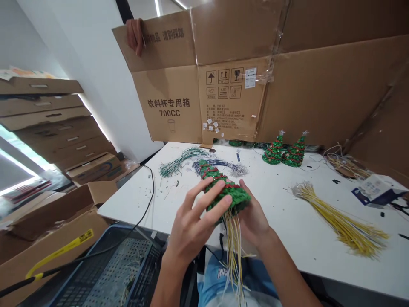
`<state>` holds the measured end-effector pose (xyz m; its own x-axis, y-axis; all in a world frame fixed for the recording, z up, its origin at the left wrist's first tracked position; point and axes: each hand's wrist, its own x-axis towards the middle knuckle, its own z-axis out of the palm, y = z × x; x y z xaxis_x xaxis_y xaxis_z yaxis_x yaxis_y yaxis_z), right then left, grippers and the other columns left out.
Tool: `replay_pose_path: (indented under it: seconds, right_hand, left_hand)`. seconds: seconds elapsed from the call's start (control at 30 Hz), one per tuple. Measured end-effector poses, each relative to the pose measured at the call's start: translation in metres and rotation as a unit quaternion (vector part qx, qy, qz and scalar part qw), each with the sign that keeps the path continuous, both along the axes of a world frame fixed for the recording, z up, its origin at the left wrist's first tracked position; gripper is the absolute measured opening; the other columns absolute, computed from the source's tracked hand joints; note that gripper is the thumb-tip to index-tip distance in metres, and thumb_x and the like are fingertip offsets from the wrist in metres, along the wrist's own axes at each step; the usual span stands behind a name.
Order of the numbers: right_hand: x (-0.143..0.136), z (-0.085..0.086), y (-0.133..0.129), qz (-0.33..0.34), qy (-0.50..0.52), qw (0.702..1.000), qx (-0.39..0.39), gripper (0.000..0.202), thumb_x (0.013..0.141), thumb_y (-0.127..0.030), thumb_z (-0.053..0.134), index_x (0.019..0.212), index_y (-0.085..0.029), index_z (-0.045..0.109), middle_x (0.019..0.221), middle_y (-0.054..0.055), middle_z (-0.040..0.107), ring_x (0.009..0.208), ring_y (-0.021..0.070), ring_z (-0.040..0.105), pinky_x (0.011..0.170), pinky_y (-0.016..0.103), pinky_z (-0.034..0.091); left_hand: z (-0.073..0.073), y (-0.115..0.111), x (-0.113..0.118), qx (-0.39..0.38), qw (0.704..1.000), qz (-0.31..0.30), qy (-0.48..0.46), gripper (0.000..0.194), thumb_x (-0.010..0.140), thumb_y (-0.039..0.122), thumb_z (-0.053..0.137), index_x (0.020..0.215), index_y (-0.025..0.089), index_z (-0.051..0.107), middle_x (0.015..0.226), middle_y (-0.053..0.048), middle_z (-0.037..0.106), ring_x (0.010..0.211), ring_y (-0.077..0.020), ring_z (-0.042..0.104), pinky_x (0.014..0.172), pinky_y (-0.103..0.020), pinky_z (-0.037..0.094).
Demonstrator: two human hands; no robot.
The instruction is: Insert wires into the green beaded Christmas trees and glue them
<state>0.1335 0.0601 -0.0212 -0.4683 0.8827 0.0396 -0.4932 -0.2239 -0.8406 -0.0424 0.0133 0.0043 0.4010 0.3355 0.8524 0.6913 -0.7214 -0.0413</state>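
Green tree (240,196): a cone with a rough, bushy surface, deep green, crossed by slanting bands of red; it lies tilted, its narrow tip towards the upper left and its broad base towards the lower right.
Tree's place: between the two hands, in front of the person, over the near part of the white counter (277,247).
Wires (235,238): a loose cluster of thin yellow and whitish strands, hanging from the base in front of the person's blue and white clothing (214,273).
Left hand (195,216): grasping the tree, fingers spread across its near side.
Right hand (254,218): supporting the tree at the base end, thumb up beside the rim.
Hidden on the tree: the left fingers cover part of the near side, and the far side is turned away; where the wires enter the base cannot be made out.
Hidden on the hands: most of the right fingers are behind the tree, so their exact grip cannot be told.
Cut off: both forearms run out at the bottom edge; of a co-worker, only a hand (134,36) shows, over the top of the cardboard (166,85).
Hard to make out: green pieces (235,143) at the cardboard's foot, partly covered.
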Motion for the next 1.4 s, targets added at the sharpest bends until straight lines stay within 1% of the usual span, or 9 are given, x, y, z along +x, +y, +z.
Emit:
replay_pose_path:
  seconds: [0.23,0.33,0.43,0.67,0.83,0.97,1.1,1.23,1.4]
  right_hand:
    - [-0.019,0.003,-0.017,-0.026,0.117,0.975,-0.185,0.045,0.090,-0.065,0.077,0.110,-0.026,0.089,0.111,0.006,0.088,0.098,0.0312,0.084,0.097,0.050,0.067]
    - [-0.045,0.004,-0.036,-0.047,0.106,0.972,-0.204,0.045,0.090,-0.065,0.077,0.111,-0.027,0.088,0.114,0.006,0.088,0.102,0.0313,0.084,0.100,0.051,0.066]
    - [-0.077,0.003,-0.055,-0.050,0.083,0.974,-0.205,0.050,0.090,-0.069,0.075,0.119,-0.028,0.084,0.118,0.006,0.087,0.110,0.0313,0.082,0.102,0.051,0.066]
    - [-0.150,-0.033,-0.093,-0.001,0.025,0.997,-0.068,0.067,0.101,-0.061,0.068,0.158,-0.034,0.047,0.158,0.008,0.065,0.143,0.0294,0.065,0.120,0.050,0.054]
    - [-0.181,-0.065,-0.123,0.027,-0.042,0.995,0.089,0.072,0.099,-0.061,0.072,0.157,-0.033,0.039,0.148,0.012,0.062,0.132,0.0319,0.067,0.109,0.047,0.060]
    - [-0.195,-0.083,-0.142,0.034,-0.120,0.981,0.149,0.067,0.104,-0.051,0.069,0.158,-0.032,0.035,0.147,0.014,0.058,0.131,0.0330,0.066,0.108,0.048,0.060]
    - [-0.196,-0.103,-0.147,0.038,-0.215,0.933,0.286,0.070,0.099,-0.043,0.076,0.158,-0.033,0.039,0.148,0.016,0.060,0.130,0.0380,0.066,0.106,0.056,0.060]
    - [-0.186,-0.135,-0.144,0.083,-0.303,0.846,0.430,0.061,0.096,-0.037,0.077,0.152,-0.032,0.054,0.135,0.013,0.073,0.121,0.0402,0.072,0.100,0.056,0.061]
    - [-0.176,-0.180,-0.151,0.046,-0.349,0.789,0.502,0.019,0.103,-0.041,0.063,0.117,-0.029,0.067,0.104,0.008,0.081,0.087,0.0353,0.080,0.076,0.047,0.062]
  left_hand:
    - [0.015,-0.019,-0.017,-0.062,0.990,0.113,0.056,0.064,0.098,-0.006,0.057,0.152,0.028,0.062,0.160,-0.010,0.064,0.152,-0.0316,0.055,0.122,-0.056,0.056]
    - [0.033,-0.037,-0.040,-0.157,0.974,0.152,0.061,0.072,0.098,-0.007,0.048,0.161,0.028,0.054,0.162,-0.009,0.062,0.142,-0.0284,0.064,0.114,-0.049,0.063]
    - [0.049,-0.054,-0.071,-0.273,0.952,0.131,0.038,0.069,0.103,0.000,0.050,0.165,0.029,0.048,0.158,-0.009,0.066,0.140,-0.0228,0.068,0.112,-0.039,0.064]
    - [0.061,-0.084,-0.139,-0.364,0.911,0.164,-0.107,0.035,0.112,0.028,0.057,0.145,0.030,0.068,0.122,-0.006,0.083,0.104,-0.0196,0.083,0.084,-0.028,0.068]
    - [0.055,-0.110,-0.157,-0.402,0.879,0.243,-0.087,0.060,0.089,0.065,0.085,0.135,0.028,0.072,0.109,-0.004,0.079,0.093,-0.0236,0.077,0.078,-0.033,0.063]
    - [0.035,-0.124,-0.178,-0.466,0.841,0.259,-0.094,0.052,0.086,0.067,0.087,0.114,0.025,0.074,0.106,-0.002,0.072,0.092,-0.0220,0.070,0.078,-0.031,0.057]
    - [-0.002,-0.137,-0.217,-0.523,0.833,0.166,-0.075,0.055,0.073,0.060,0.096,0.108,0.024,0.073,0.100,-0.002,0.067,0.086,-0.0207,0.065,0.075,-0.030,0.051]
    - [-0.060,-0.162,-0.261,-0.595,0.798,0.068,-0.064,0.057,0.064,0.044,0.100,0.112,0.026,0.077,0.101,-0.003,0.068,0.088,-0.0228,0.066,0.074,-0.030,0.052]
    - [-0.141,-0.210,-0.324,-0.683,0.705,0.129,-0.144,0.057,0.053,0.038,0.098,0.105,0.026,0.076,0.107,-0.003,0.073,0.088,-0.0260,0.070,0.074,-0.033,0.059]
